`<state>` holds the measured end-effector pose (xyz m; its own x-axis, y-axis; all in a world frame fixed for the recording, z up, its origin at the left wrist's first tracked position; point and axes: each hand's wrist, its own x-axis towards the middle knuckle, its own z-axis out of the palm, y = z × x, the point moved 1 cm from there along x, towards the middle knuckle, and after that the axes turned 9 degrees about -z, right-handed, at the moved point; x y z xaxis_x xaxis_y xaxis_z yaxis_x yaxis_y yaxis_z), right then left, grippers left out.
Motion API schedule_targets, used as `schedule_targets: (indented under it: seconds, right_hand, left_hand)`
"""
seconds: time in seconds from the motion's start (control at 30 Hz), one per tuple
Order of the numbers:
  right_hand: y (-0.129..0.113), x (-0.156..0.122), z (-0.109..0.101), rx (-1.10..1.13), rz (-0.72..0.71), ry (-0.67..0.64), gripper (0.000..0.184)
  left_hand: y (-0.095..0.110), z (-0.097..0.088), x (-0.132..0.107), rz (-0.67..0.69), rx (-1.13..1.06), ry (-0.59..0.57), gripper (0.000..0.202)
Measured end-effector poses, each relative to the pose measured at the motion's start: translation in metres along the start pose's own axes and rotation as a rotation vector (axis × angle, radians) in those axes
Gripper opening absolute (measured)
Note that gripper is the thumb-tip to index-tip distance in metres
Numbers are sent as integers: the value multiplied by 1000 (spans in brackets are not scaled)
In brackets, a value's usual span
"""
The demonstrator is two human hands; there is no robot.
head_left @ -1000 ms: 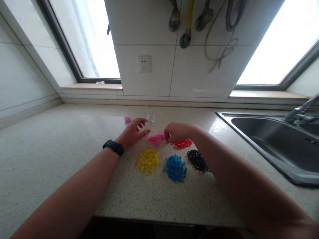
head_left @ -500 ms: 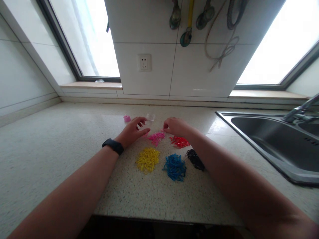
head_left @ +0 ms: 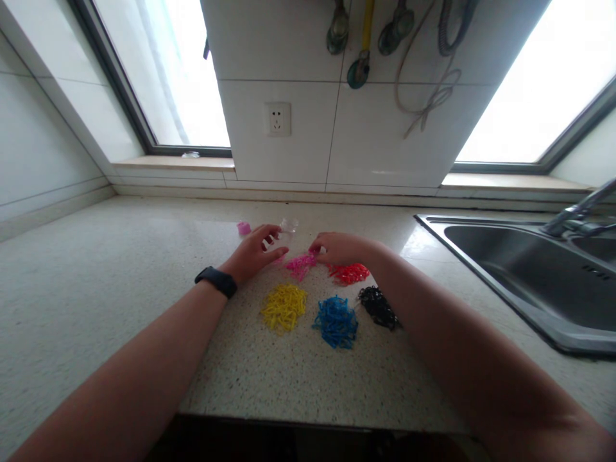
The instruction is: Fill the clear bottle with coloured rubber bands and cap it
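Observation:
Five small heaps of plastic bits lie on the speckled countertop [head_left: 120,289]: pink [head_left: 299,264], red [head_left: 350,274], yellow [head_left: 283,308], blue [head_left: 335,321] and black [head_left: 378,307]. My left hand [head_left: 253,253], a black band on its wrist, holds a small clear container [head_left: 287,230] just left of the pink heap. My right hand [head_left: 339,248] rests with curled fingers at the right edge of the pink heap, pinching at pink pieces. A pink lid [head_left: 244,228] sits on the counter behind my left hand.
A steel sink [head_left: 524,269] with a faucet [head_left: 577,215] fills the counter's right side. A tiled wall with a socket [head_left: 278,119] stands behind, pipes and hoses [head_left: 366,45] hanging above. Windows flank it on both sides. The counter's front edge runs below the heaps.
My right hand moved from above the red heap leftward to the edge of the pink heap. My left hand stayed by the clear container.

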<state>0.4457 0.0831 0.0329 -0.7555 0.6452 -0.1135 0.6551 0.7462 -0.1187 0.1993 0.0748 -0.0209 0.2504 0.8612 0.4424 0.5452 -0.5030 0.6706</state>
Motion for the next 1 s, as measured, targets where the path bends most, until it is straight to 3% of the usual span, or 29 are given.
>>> schedule_targets:
  seconds: [0.2,0.7,1.0]
  right_hand:
    - [1,3,3,20,-52,11,41]
    - [5,14,14,-78,-50,101,22]
    - [3,2,-11,-7,-38,244,20]
  left_hand:
    - [1,0,0,-1,2,-2,43]
    - [4,0,-1,8,11,7,42]
    - [5,-1,-1,37,52,33,41]
